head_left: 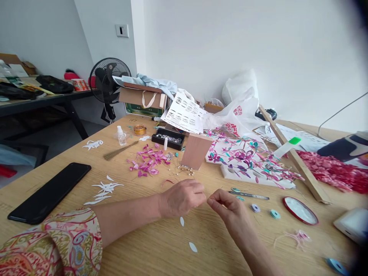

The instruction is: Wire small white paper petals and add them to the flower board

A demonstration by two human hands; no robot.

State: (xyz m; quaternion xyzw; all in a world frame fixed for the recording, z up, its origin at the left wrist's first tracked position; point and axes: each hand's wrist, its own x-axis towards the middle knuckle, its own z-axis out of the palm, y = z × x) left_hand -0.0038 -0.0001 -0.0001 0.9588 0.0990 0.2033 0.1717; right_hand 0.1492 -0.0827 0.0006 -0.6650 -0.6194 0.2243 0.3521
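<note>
Here left hand, right hand fingertips pinched together; held item untellable; bag red print unreadable.

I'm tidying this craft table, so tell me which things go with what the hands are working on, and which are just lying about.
In use:
left hand and right hand, fingertips pinched together
pink petals
white petal cutouts
flower panel
tweezers

Lying about:
phone
fan
plastic bag
printed sheets
</note>
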